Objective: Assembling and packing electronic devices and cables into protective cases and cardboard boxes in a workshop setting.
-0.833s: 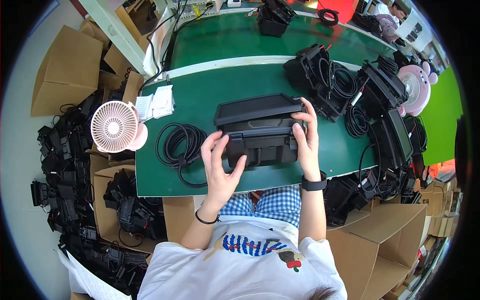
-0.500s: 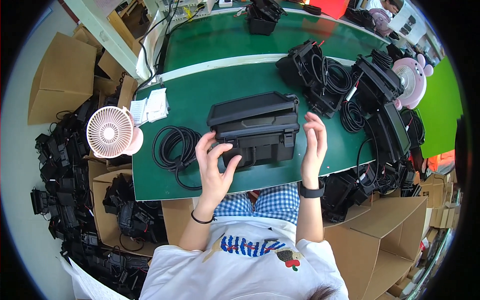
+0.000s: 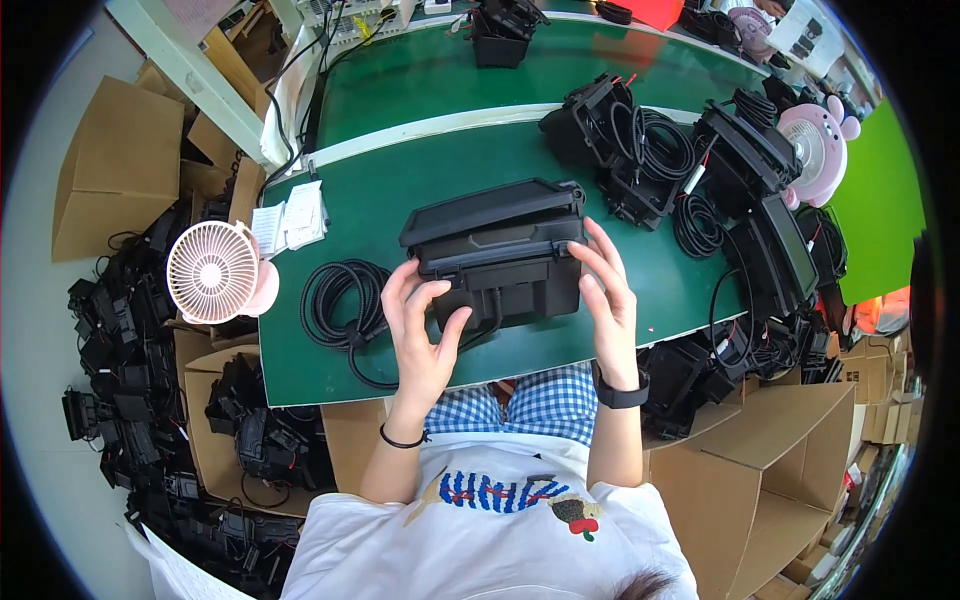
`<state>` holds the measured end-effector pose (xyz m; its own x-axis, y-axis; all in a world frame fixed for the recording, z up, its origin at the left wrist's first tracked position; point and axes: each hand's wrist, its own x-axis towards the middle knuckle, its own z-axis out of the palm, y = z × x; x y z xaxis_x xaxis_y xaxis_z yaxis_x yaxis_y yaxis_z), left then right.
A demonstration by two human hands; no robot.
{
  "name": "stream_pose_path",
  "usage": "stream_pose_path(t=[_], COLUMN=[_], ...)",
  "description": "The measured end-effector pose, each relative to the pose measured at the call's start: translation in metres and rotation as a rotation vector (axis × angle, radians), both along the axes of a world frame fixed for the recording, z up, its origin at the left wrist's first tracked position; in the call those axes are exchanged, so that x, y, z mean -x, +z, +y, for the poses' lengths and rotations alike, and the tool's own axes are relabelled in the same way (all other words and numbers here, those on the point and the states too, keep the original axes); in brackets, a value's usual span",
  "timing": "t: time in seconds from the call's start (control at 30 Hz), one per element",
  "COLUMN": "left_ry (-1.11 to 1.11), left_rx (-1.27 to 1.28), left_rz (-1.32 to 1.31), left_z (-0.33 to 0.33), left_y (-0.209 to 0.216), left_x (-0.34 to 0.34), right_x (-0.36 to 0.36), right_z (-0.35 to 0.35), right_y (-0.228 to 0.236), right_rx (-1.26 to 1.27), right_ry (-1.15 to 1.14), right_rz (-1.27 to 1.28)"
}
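Right hand point(image 3: 613, 308) has returned to the black case point(image 3: 530, 285), touching it, grip parted like the left hand point(image 3: 420, 335).

The head view comes from the left of two wide fisheye cameras worn side by side on the person's head, looking down and forward, upright and unmirrored. The white short-sleeved printed shirt point(image 3: 400, 540) lies close below the lens at the lower edge, the black rectangular plastic case point(image 3: 540, 290) falls near frame centre, between the bare left hand point(image 3: 415, 330) and bare right hand point(image 3: 610, 300), and the smooth green workbench point(image 3: 355, 220) recedes toward the top. Straight edges bow toward the dark, rounded rim.
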<state>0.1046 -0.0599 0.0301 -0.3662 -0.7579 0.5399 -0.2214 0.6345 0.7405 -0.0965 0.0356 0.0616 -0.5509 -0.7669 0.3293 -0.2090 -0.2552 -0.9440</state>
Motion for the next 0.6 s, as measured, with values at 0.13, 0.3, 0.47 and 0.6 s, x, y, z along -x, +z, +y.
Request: stream_pose_path(t=[0.13,0.3,0.47,0.6], left_ry=[0.005,-0.008,-0.08,-0.12], left_rx=[-0.006,-0.104,-0.201,-0.2], left_rz=[-0.006,0.026,0.13,0.164], left_z=[-0.001,-0.004,-0.011,-0.025], left_y=[0.002,0.006,0.005,0.008], left_x=[0.0,0.004,0.009,0.015], right_x=[0.005,-0.002,0.005,0.008], right_z=[-0.006,-0.017,-0.025,-0.035], right_y=[-0.003,0.007,-0.007,-0.024], right_rx=[-0.02,-0.009,0.076,0.032], right_ry=[-0.01,-0.047,-0.039,-0.093], right_rz=[0.075,0.025,-0.132,-0.093])
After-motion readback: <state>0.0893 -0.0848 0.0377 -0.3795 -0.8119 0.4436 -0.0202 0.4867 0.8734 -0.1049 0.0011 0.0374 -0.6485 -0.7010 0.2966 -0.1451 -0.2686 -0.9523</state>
